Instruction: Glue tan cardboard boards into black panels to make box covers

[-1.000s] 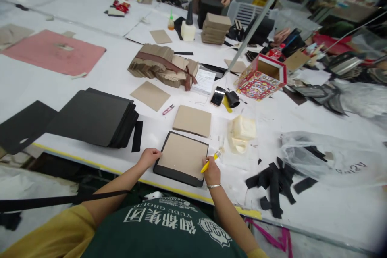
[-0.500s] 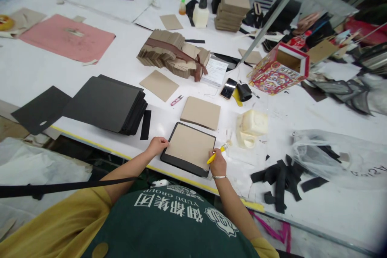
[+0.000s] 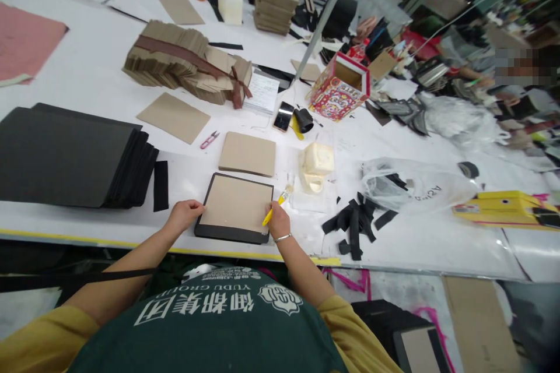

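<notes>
A beige board (image 3: 238, 203) lies on a slightly larger black sheet (image 3: 231, 235) close to the table's front edge. My left hand (image 3: 186, 214) is at the board's left edge, its fingers pinched together; whatever they may grip is too small to make out. At the right edge, my right hand (image 3: 279, 220) is closed round a yellow-handled brush (image 3: 276, 207), bristles pointing up and away. Behind the board sits a low stack of beige boards (image 3: 247, 154). A cut-open whitish plastic container (image 3: 315, 166) stands to the right of that stack.
Black sheets (image 3: 65, 154) are piled at the left, beside a black strip (image 3: 161, 185). Small pink snips (image 3: 209, 140), a phone (image 3: 284, 116) and a red patterned box (image 3: 340, 87) lie farther back. Black scraps (image 3: 355, 224) and a plastic bag (image 3: 411, 186) are at the right.
The camera view has swung to the right, so the table's things appear farther left. My right hand still holds the brush, and both hands remain at the board's edges.
</notes>
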Available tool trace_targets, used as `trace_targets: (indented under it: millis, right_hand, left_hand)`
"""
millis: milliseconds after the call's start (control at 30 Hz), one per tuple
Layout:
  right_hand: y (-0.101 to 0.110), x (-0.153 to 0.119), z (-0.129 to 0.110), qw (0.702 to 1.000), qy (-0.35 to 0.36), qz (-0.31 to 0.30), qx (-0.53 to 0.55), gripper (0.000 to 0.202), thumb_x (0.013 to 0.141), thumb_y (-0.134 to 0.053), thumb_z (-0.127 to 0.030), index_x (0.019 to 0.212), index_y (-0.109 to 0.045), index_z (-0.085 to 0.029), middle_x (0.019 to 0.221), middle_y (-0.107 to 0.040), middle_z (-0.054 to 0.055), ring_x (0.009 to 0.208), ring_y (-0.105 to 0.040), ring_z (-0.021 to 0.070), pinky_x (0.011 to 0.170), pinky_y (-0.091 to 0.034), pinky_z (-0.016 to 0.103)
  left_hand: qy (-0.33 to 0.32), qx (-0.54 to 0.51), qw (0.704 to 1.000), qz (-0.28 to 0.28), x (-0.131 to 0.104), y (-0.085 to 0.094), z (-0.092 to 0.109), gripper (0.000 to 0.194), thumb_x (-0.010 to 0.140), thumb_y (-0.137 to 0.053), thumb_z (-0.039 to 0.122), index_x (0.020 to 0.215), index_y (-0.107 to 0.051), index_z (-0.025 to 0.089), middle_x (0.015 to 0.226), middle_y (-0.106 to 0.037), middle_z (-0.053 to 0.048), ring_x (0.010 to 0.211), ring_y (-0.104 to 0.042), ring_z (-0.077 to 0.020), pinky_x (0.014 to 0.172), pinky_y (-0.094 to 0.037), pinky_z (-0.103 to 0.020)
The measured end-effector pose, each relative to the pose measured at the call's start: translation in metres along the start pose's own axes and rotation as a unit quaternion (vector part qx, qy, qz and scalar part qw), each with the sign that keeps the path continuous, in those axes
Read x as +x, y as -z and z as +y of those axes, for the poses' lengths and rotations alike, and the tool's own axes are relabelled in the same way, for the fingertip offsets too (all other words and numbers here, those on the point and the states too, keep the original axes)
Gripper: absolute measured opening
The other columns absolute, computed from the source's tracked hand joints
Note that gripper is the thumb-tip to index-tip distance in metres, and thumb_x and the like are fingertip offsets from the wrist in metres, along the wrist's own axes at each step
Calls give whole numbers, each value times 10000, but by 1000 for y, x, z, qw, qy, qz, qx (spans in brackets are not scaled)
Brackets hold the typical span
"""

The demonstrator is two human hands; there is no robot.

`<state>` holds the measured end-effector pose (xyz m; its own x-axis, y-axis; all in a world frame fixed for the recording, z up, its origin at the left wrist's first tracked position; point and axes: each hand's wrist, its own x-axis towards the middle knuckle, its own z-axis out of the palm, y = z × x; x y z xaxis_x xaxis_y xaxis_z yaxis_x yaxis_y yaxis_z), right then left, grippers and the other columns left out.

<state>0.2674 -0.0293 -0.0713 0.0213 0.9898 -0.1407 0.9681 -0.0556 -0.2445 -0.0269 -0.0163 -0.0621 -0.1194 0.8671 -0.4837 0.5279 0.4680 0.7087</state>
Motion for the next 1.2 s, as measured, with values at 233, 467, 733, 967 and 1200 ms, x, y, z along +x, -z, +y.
trace_targets:
  millis: [233, 467, 733, 967, 1200]
  right_hand:
    - [2, 1, 0, 997, 31, 18, -67, 165, 864, -410, -249, 939, -528, -163, 700, -569, 47, 621, -522, 148, 549, -323, 240]
    - [23, 17, -20, 989, 90, 117, -17, 251, 840, -452, -285, 1037, -493, -135, 819, -567, 101, 796, -522, 211, 682, -412, 317]
    - [-18, 38, -47, 960, 231, 115, 108, 219, 815, -465, -191, 1030, -487, -154, 1222, -473, 149, 1155, -405, 243, 939, -357, 446]
    - [57, 16, 13, 972, 20, 126, 197, 327, 892, -326, -310, 1165, -453, -183, 852, -619, 33, 702, -596, 131, 648, -480, 240]
    - [117, 23, 132, 910, -252, 209, 256, 361, 881, -329, -378, 943, -579, -125, 608, -604, 28, 450, -543, 106, 466, -417, 212]
  left_hand:
    - [-60, 220, 974, -15, -1, 9, 15, 227, 697, -465, 365, 638, -592, 186, 641, -626, -21, 646, -569, -171, 568, -355, -239]
    - [-316, 372, 866, 107, -4, -3, 55, 365, 812, -420, 307, 1109, -547, 139, 1174, -533, -153, 1109, -450, -263, 893, -344, -374]
    - [-423, 391, 817, -17, 21, -57, 44, 677, 797, -352, 565, 1365, -273, 205, 1422, -276, -80, 1323, -175, -235, 1064, -10, -439]
    - [-380, 324, 864, 61, 23, -53, 20, 627, 779, -402, 502, 1332, -338, 214, 1429, -259, -88, 1326, -132, -295, 1042, 3, -540]
    - [-333, 210, 915, 87, 15, -50, -16, 728, 761, -370, 515, 1353, -228, 115, 1466, -74, -130, 1319, -170, -284, 1069, -207, -413]
